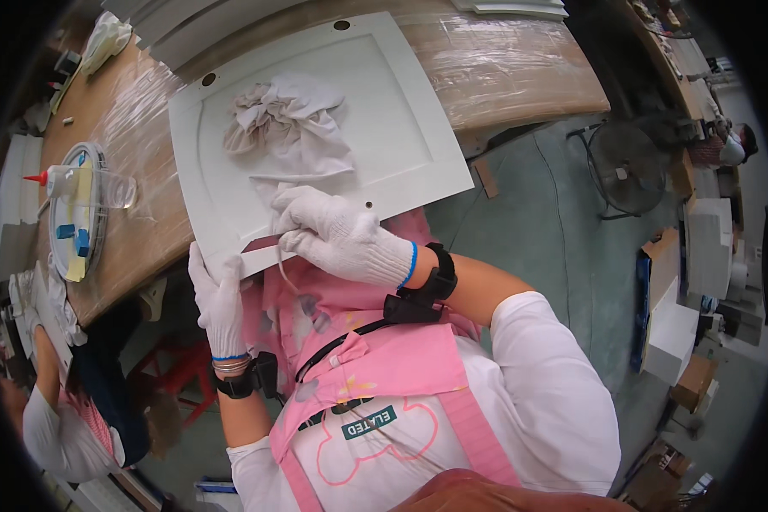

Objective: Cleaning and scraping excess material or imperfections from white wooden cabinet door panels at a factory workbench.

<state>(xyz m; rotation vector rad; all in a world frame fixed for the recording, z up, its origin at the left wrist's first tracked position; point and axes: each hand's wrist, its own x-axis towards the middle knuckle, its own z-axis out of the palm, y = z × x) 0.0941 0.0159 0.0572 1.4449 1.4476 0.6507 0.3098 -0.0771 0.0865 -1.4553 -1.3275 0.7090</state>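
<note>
A white framed door panel (392, 111) with round holes lies tilted on the table, its near edge toward my body. My left hand (218, 303), in a white knit glove, grips the panel's near left corner between thumb and fingers. My gloved right hand (337, 235) is closed at the near edge, fingers curled. A flat dark red piece (262, 243), perhaps sandpaper, shows beside its fingertips against the edge; the fingers cover the rest. Beyond that hand a crumpled off-white cloth (294, 128) rests on the panel.
Left on the plastic-wrapped table (520, 64) is a round tub (99, 230) with a red-tipped bottle (85, 186) and blue pieces. A floor fan (627, 166) stands at right. Another person (72, 427) works at lower left, near a red stool (175, 375). Boxes (670, 341) line the right.
</note>
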